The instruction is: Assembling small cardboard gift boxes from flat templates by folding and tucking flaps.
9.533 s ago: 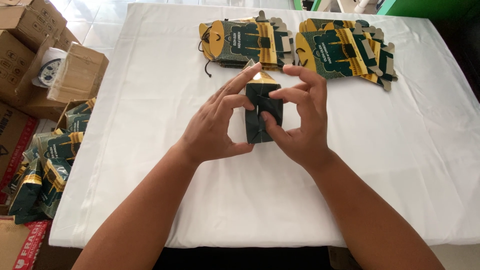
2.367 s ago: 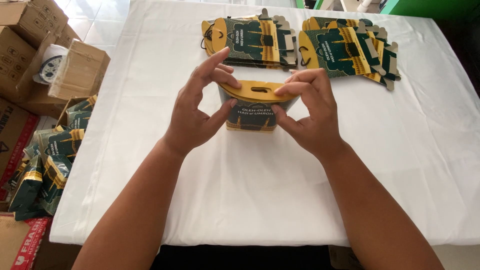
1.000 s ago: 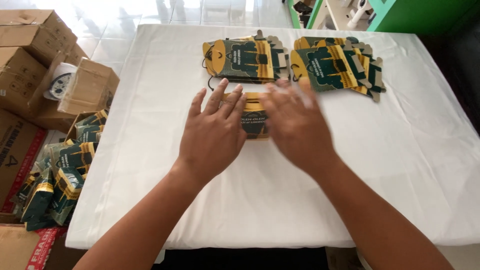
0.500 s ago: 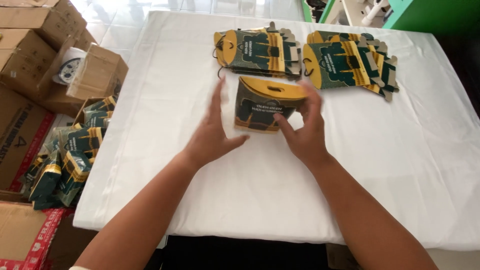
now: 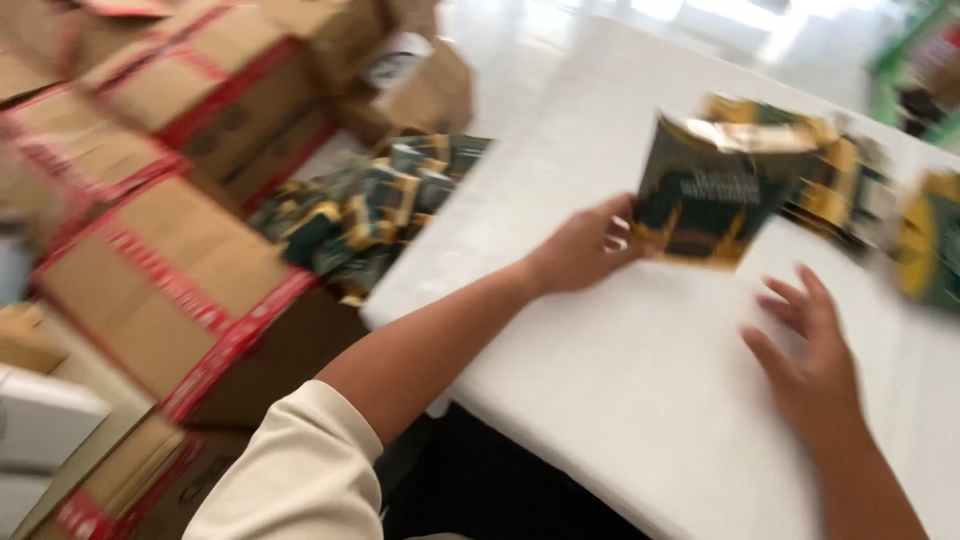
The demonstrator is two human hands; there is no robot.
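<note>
- The left hand (image 5: 585, 245) grips the near left edge of a folded-up dark green and gold carton (image 5: 715, 190), fingers curled round its side, and holds it lifted off the white table (image 5: 620, 370), tilted so that its printed face is towards the camera
- The carton is in the air above the far middle of the table, clear of the cloth; held by one edge like this it seems light and stiff enough to keep its shape without support from below
- The right hand (image 5: 810, 355) is empty, fingers spread and loosely open, palm down low over the bare cloth near the right side, apart from the carton; whether the fingertips rest on the cloth I cannot tell
- Behind the carton, on the far right of the table, lie flat carton blanks (image 5: 850, 185) of the same green and gold, with more at the right edge (image 5: 930, 245); they are blurred, so their number and order cannot be made out
- On the floor to the left of the table sits a heap of made-up cartons (image 5: 375, 210) in the same colours, close to the table edge, probably within easy reach of the left arm
- Further left and near stand brown cardboard boxes (image 5: 190, 260) with red tape, some open
- The whole view is smeared by motion, so fine detail on the carton is unreadable
</note>
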